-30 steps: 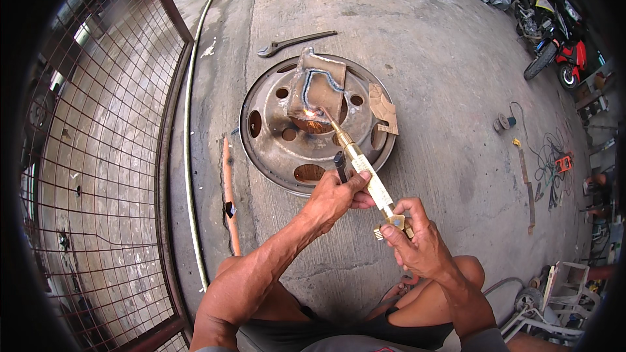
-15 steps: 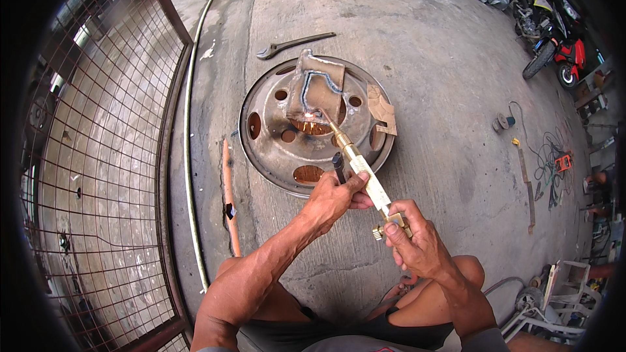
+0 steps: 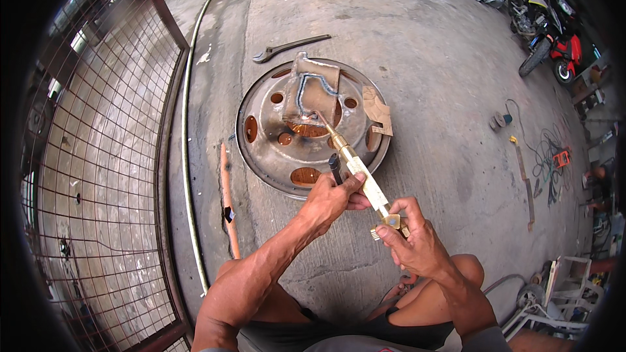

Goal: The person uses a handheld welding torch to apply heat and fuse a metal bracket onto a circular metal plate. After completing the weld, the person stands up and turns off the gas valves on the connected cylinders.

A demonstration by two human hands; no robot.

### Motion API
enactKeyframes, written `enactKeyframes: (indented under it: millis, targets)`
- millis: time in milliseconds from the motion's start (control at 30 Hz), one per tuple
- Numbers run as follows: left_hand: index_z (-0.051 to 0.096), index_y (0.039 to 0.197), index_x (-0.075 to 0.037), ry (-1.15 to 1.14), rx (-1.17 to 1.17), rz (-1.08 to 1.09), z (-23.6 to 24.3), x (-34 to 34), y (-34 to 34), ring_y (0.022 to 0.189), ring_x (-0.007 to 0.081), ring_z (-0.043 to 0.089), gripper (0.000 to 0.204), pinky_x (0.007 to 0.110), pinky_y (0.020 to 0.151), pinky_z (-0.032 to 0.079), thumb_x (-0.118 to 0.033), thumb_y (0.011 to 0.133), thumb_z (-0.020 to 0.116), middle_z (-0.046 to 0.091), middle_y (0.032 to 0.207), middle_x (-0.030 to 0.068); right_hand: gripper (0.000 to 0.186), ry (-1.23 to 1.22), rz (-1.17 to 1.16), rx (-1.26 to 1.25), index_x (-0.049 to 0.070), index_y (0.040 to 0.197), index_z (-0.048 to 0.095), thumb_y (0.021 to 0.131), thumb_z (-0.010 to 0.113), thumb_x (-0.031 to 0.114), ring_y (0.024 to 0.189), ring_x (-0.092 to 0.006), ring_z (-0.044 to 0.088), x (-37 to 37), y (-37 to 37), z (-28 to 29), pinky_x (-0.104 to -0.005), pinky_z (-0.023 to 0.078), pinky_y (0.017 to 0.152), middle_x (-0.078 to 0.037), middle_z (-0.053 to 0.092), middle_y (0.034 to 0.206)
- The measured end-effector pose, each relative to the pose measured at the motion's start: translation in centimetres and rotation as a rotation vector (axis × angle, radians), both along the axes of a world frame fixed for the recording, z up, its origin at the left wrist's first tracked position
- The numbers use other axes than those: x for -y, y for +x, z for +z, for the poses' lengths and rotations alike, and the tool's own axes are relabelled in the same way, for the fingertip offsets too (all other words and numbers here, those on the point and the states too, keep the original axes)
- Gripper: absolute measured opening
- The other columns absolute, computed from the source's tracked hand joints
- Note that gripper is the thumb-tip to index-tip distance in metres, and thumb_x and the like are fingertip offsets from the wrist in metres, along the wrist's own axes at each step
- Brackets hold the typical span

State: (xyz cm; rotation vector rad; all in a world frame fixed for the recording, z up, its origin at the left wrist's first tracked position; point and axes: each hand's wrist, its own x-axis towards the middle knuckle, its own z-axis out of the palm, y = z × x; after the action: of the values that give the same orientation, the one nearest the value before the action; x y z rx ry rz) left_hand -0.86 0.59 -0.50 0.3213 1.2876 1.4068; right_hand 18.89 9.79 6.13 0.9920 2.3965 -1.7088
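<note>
A brass gas torch point(image 3: 370, 189) slants across the middle, its tip at the near edge of a brown steel plate point(image 3: 324, 96). Pale cut or scribed lines run over the plate, and a small glow shows near the tip. The plate rests on a round steel wheel rim point(image 3: 267, 163) with several holes. My left hand point(image 3: 331, 201) is closed round the torch body, and a short black cylindrical thing point(image 3: 335, 163) sticks up beside its fingers. My right hand point(image 3: 417, 242) grips the torch's rear end by the brass valve knobs.
A cardboard scrap point(image 3: 378, 111) lies on the rim's right side. Beyond the rim is an adjustable wrench point(image 3: 291, 47). An orange pipe point(image 3: 226, 189), a long hose point(image 3: 187, 156) and a mesh gate point(image 3: 111, 176) are on the left. Cables point(image 3: 554, 150) and motorcycles point(image 3: 554, 52) are at right.
The whole view has shifted slightly, so the rim and plate appear a little further left. Sparks under the plate look fainter. Both hands keep their hold on the torch.
</note>
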Motion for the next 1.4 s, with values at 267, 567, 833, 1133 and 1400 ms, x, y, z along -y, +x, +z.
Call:
enactKeyframes:
  millis: [267, 567, 833, 1133, 1400]
  targets:
    - [0.066, 0.117, 0.006, 0.021, 0.000, -0.036, -0.1, -0.4, 0.5, 0.089, 0.0216, 0.074, 0.039, 0.034, 0.083, 0.063, -0.031, 0.108, 0.061, 0.074, 0.103, 0.0169, 0.040, 0.019, -0.031, -0.016, 0.010, 0.118, 0.041, 0.102, 0.070, 0.032, 0.056, -0.0146, 0.061, -0.2, 0.6, -0.1, -0.0349, 0.048, 0.053, -0.006, 0.062, 0.067]
    - [0.065, 0.116, 0.007, 0.068, -0.014, -0.033, -0.3, -1.2, 1.0, 0.089, 0.0212, 0.075, 0.041, 0.033, 0.081, 0.063, -0.033, 0.108, 0.060, 0.074, 0.103, 0.0165, 0.039, 0.093, -0.030, 0.008, 0.009, 0.120, 0.043, 0.101, 0.070, 0.029, 0.064, -0.0209, 0.067, -0.3, 0.8, 0.8, -0.0401, 0.052, 0.060, -0.011, 0.065, 0.074]
    - [0.064, 0.116, 0.009, 0.066, -0.018, -0.020, -0.7, -1.3, 0.8, 0.088, 0.0209, 0.075, 0.042, 0.033, 0.081, 0.063, -0.032, 0.109, 0.058, 0.073, 0.102, 0.0172, 0.040, 0.118, -0.013, -0.010, 0.010, 0.122, 0.042, 0.101, 0.070, 0.029, 0.068, -0.0266, 0.071, -0.4, 0.5, 0.0, -0.0430, 0.053, 0.060, -0.015, 0.067, 0.076]
    - [0.064, 0.116, 0.009, 0.057, -0.032, -0.027, -0.3, -1.1, 0.8, 0.089, 0.0216, 0.075, 0.042, 0.033, 0.082, 0.063, -0.032, 0.109, 0.057, 0.073, 0.102, 0.0177, 0.040, 0.162, 0.021, -0.032, 0.009, 0.122, 0.042, 0.101, 0.070, 0.028, 0.069, -0.0263, 0.072, -0.2, 0.5, 0.2, -0.0423, 0.054, 0.060, -0.015, 0.067, 0.075]
    - [0.064, 0.118, 0.008, 0.057, -0.007, -0.022, -0.6, -1.1, 0.6, 0.089, 0.0231, 0.075, 0.042, 0.035, 0.084, 0.063, -0.033, 0.107, 0.062, 0.073, 0.104, 0.0191, 0.038, 0.185, 0.031, -0.046, 0.009, 0.121, 0.042, 0.102, 0.069, 0.026, 0.065, -0.0228, 0.070, -0.1, 0.5, -0.1, -0.0403, 0.052, 0.059, -0.011, 0.064, 0.068]
